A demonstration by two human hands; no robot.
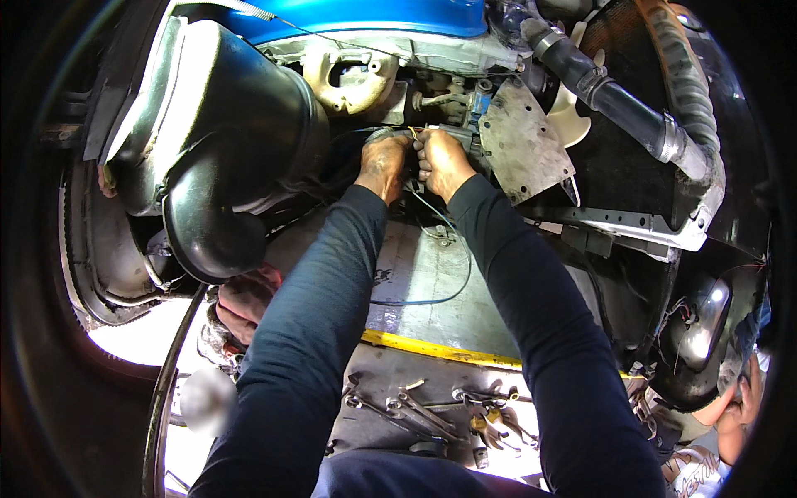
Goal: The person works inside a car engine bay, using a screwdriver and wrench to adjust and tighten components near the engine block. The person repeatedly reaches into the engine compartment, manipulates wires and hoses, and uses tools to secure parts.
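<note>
Side by side in the engine bay, my left hand (384, 163) and my right hand (442, 155) are both closed, thumbs nearly meeting. A thin yellowish wire (413, 132) shows between them, pinched at the fingertips; its ends are hidden by my fingers. From just below the hands a thin blue cable (470, 259) loops over the grey metal panel (423, 266) and passes behind my left forearm. Just beyond my hands are a cast manifold (353, 79) and a blue fitting (480, 101). Right of them is a flat metal plate with holes (525, 137).
A large black air duct (241, 133) fills the left side; a black hose with clamps (618, 104) runs down the right. Several wrenches (423, 415) lie on a surface near my body, beyond it a yellow edge (440, 349). Another person's hands (739, 402) show at lower right.
</note>
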